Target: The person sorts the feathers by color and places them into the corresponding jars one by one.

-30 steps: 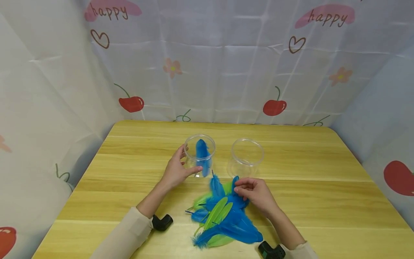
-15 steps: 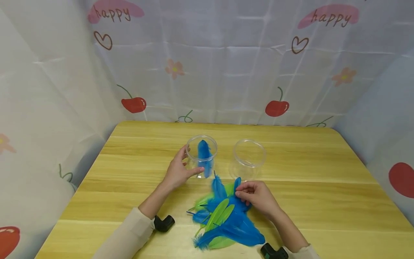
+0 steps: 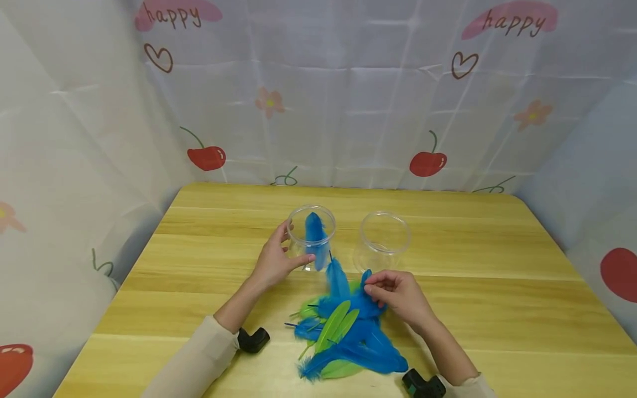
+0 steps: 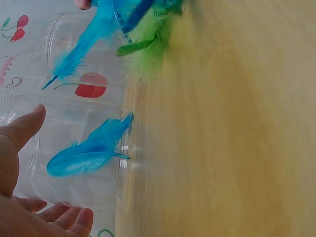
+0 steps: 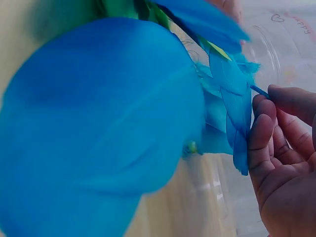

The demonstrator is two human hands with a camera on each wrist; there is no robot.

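A clear plastic cup (image 3: 298, 249) stands on the table, a blue feather (image 4: 91, 150) inside it. My left hand (image 3: 276, 257) curves round its left side, thumb in front and fingers behind. In front of the cups lies a loose pile of blue feathers (image 3: 365, 351) and green feathers (image 3: 332, 327). At the pile's upper right, my right hand (image 3: 398, 296) pinches the quill of a blue feather (image 5: 261, 92) between thumb and forefinger. How much of that feather is still among the others is hidden.
A second clear plastic cup (image 3: 383, 254) stands to the right of the first, just behind the pile. The wooden table (image 3: 497, 315) meets a printed curtain (image 3: 343, 127) at the back. Black wrist devices (image 3: 254, 340) are worn at both cuffs.
My right hand keeps its pinch and has shifted very slightly, with some blue feathers in the pile stirring. The left hand stays at the cup. The head view has drifted a little.
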